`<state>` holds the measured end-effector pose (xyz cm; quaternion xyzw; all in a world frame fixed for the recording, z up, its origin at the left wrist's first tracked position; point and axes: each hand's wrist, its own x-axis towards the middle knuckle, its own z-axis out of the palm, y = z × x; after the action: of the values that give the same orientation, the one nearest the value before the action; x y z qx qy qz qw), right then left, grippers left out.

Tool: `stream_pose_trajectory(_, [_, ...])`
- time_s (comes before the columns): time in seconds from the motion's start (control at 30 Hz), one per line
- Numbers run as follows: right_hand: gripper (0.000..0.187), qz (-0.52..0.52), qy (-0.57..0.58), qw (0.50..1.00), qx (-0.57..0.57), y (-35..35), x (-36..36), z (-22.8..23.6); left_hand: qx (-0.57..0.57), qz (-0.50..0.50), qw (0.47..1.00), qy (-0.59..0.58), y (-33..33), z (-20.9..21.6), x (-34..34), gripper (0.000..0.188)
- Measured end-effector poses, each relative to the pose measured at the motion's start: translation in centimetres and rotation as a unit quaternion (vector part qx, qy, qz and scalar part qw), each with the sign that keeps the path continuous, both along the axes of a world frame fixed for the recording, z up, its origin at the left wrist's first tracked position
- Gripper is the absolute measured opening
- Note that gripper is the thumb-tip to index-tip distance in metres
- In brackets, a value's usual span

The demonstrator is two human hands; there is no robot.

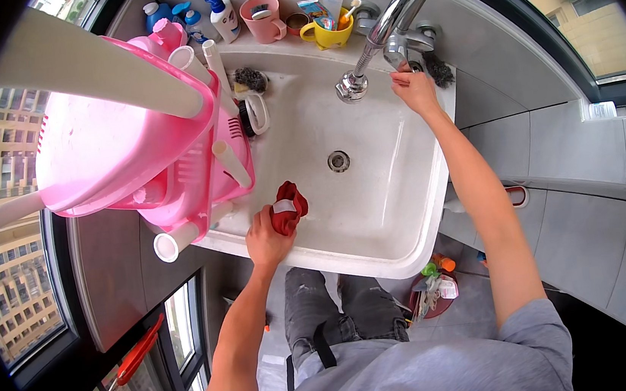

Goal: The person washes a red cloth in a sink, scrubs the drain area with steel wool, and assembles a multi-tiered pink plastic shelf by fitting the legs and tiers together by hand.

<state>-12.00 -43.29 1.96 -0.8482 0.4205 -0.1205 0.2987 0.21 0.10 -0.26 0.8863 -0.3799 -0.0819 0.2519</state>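
My left hand (269, 238) grips a bunched red cloth (295, 206) with a pale label patch, just inside the near left side of the white sink (388, 245). At the far right corner, my right hand (416, 91) is closed at the handle (415, 67) of the chrome faucet (408, 1); part of the handle is hidden by my fingers. The faucet's flexible spout (352, 86) hangs over the basin, with no water stream visible. Below it, toward the near side, lies the drain (338, 161).
A pink plastic rack (105, 145) with white tubes overhangs the sink's left side. Brushes (254, 116) lie beside it. Bottles (223, 18), a pink mug (262, 21) and a yellow cup (328, 37) line the back ledge. A basin with odds and ends (438, 294) stands on the floor.
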Motion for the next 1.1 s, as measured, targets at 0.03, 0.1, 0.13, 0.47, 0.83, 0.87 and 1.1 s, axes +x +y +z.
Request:
stream_pose_trajectory(0.03, [0.035,0.006,-0.057,0.997,-0.049,0.6,-0.2,-1.2,0.001,-0.001,1.0,0.001,0.0,-0.1,0.0,0.06])
stream_pose_trajectory(0.1, [0.035,-0.008,-0.07,0.995,-0.07,2.9,-0.2,-3.1,0.01,0.001,1.0,0.006,0.0,-0.1,0.1,0.061])
stream_pose_trajectory(0.13, [0.036,-0.023,-0.083,0.992,-0.094,3.9,-0.4,-3.9,0.011,0.001,1.0,0.006,-0.1,-0.1,0.0,0.061])
stream_pose_trajectory(0.47, [0.031,0.107,0.16,0.973,0.13,9.8,-3.7,-13.9,0.0,0.006,1.0,-0.002,-0.4,-0.7,-0.3,0.056])
stream_pose_trajectory(0.83, [0.029,-0.043,0.243,0.961,0.128,15.1,-6.0,-18.1,0.006,0.006,1.0,-0.001,-0.4,-0.2,0.0,0.055])
stream_pose_trajectory(0.87, [0.03,-0.104,0.259,0.953,0.119,16.1,-5.4,-17.7,0.016,0.009,1.0,0.002,-0.3,0.0,0.1,0.056])
stream_pose_trajectory(1.1, [0.04,-0.323,0.166,0.923,0.124,19.0,-4.6,-18.3,0.026,-0.001,1.0,0.009,-0.6,0.1,0.0,0.057])
